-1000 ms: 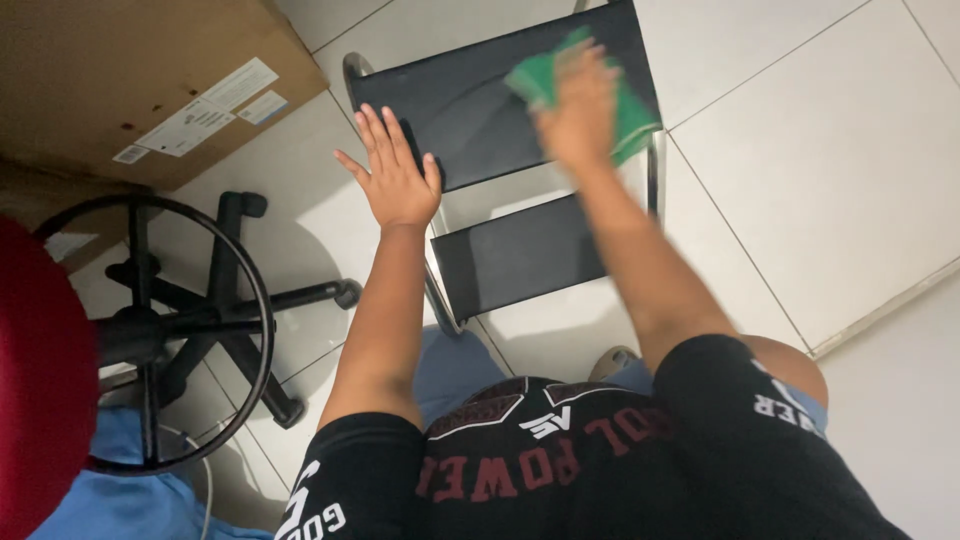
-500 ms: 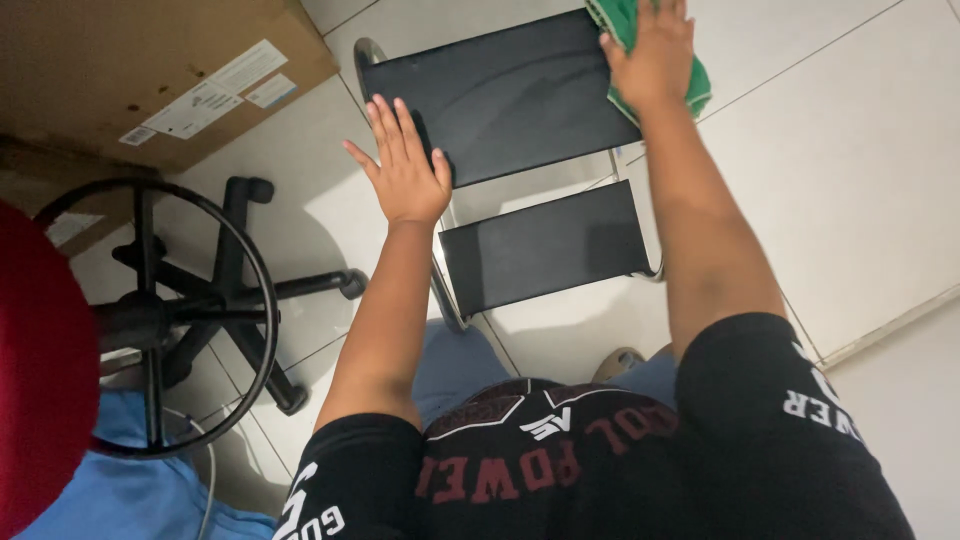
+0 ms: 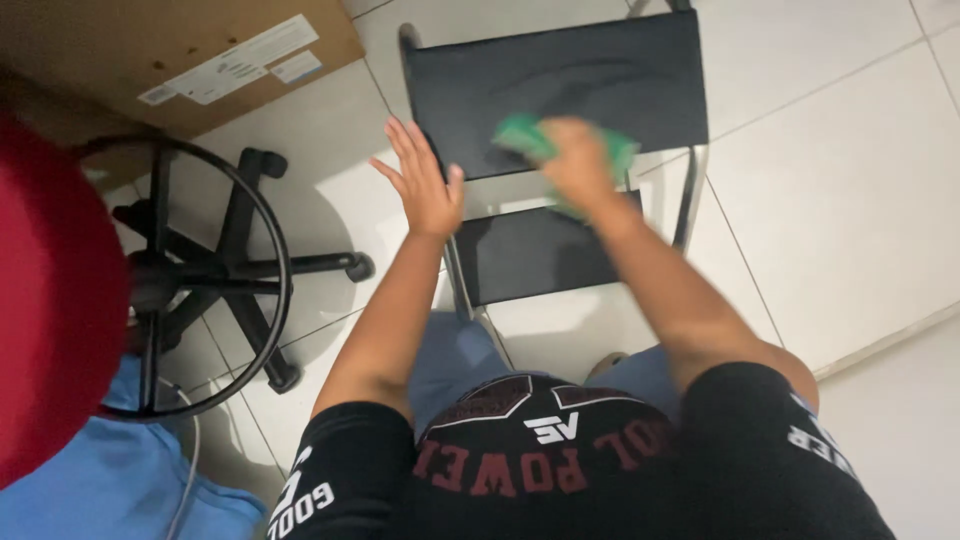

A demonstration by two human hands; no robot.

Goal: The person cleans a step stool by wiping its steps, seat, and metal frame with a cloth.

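A black chair seat [image 3: 580, 75] on a metal frame stands in front of me, with its black backrest [image 3: 525, 255] nearer to me. My right hand [image 3: 572, 160] presses a green cloth [image 3: 525, 135] onto the seat's near edge; the hand is blurred by motion. My left hand [image 3: 425, 185] rests flat with fingers spread against the seat's left near corner and holds nothing.
A cardboard box [image 3: 180, 50] lies on the white tile floor at the upper left. A red stool [image 3: 50, 300] with a black ring and wheeled base [image 3: 215, 270] stands at the left. Blue fabric [image 3: 130, 490] lies at the lower left.
My right hand has swept the green cloth from the seat's far right corner back toward the near middle edge. My left hand stays at the seat's left corner.
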